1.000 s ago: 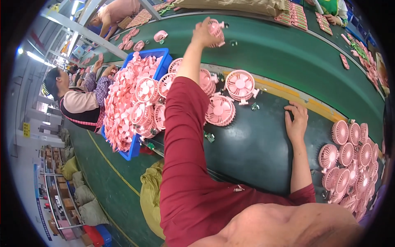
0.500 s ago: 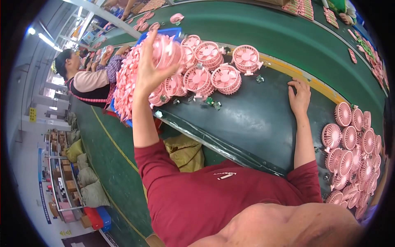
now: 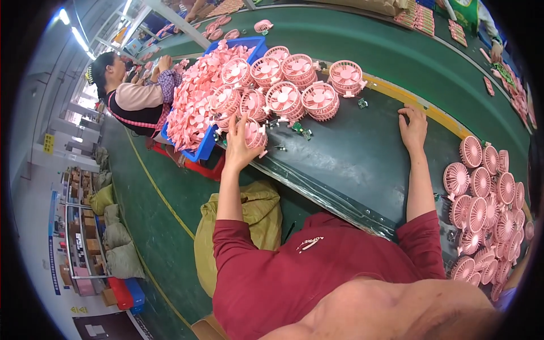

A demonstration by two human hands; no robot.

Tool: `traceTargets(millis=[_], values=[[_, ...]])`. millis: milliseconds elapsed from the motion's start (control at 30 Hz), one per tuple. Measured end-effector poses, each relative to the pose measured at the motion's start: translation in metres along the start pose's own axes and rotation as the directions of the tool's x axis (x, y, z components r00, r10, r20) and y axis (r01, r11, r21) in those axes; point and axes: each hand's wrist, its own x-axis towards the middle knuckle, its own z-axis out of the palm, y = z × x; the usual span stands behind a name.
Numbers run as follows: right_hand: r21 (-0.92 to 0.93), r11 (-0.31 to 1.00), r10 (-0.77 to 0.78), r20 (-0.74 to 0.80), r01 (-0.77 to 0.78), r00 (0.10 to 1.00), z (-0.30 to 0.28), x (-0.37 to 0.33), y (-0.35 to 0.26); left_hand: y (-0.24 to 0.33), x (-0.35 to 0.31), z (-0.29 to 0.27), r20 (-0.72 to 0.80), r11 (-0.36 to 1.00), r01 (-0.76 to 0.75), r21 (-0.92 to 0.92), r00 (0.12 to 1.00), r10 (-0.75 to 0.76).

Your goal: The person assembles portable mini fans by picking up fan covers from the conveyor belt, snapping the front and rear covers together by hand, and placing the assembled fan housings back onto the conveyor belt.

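Note:
At the bench's near left edge, my left hand (image 3: pixel 239 148) is closed around the side of a round pink fan housing (image 3: pixel 254 134). Beyond it, several pink fan housings with blades (image 3: pixel 284 98) stand in stacks. A blue bin (image 3: pixel 205 146) heaped with loose pink fan blades (image 3: pixel 195 93) sits just left of them. My right hand (image 3: pixel 414 130) rests on the dark bench top (image 3: pixel 351 147) by the yellow strip, holding nothing, its fingers loosely bent and apart. Small green circuit boards (image 3: pixel 302 131) lie in front of the stacks.
Pink slotted fan covers (image 3: pixel 492 209) are piled at the right. A green conveyor belt (image 3: pixel 340 34) runs along the far side. A co-worker (image 3: pixel 136 96) sits at the left beyond the bin. An olive sack (image 3: pixel 238 221) stands below the bench edge.
My left hand has come down and toward me from in front of the bin, and now grips a fan housing at the bench's near edge. My right hand stays in place.

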Motion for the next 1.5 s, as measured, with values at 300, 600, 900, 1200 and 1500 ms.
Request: traceTargets(millis=[300, 600, 900, 1200, 1500], values=[[-0.009, 1.0, 0.011, -0.006, -0.011, 1.0, -0.001, -0.001, 0.0, 0.02, -0.002, 0.007, -0.087, 0.994, 0.004, 0.11, 0.996, 0.006], [-0.008, 1.0, 0.007, -0.01, -0.007, 1.0, -0.003, 0.0, -0.002, 0.015, -0.01, 0.002, -0.165, 0.989, -0.097, 0.115, 0.98, 0.116], [-0.005, 1.0, 0.002, -0.016, -0.002, 1.0, -0.003, 0.001, -0.005, 0.016, 0.05, 0.0, -0.252, 0.995, -0.101, 0.022, 0.962, 0.104], [-0.015, 1.0, 0.019, -0.02, -0.019, 1.0, -0.002, -0.001, -0.002, 0.027, 0.071, 0.003, 0.043, 0.922, -0.094, 0.375, 0.996, 0.084], [-0.022, 0.999, 0.029, -0.025, -0.03, 0.999, -0.003, 0.0, -0.005, 0.033, 0.08, 0.0, 0.186, 0.822, -0.24, 0.517, 0.968, 0.166]])
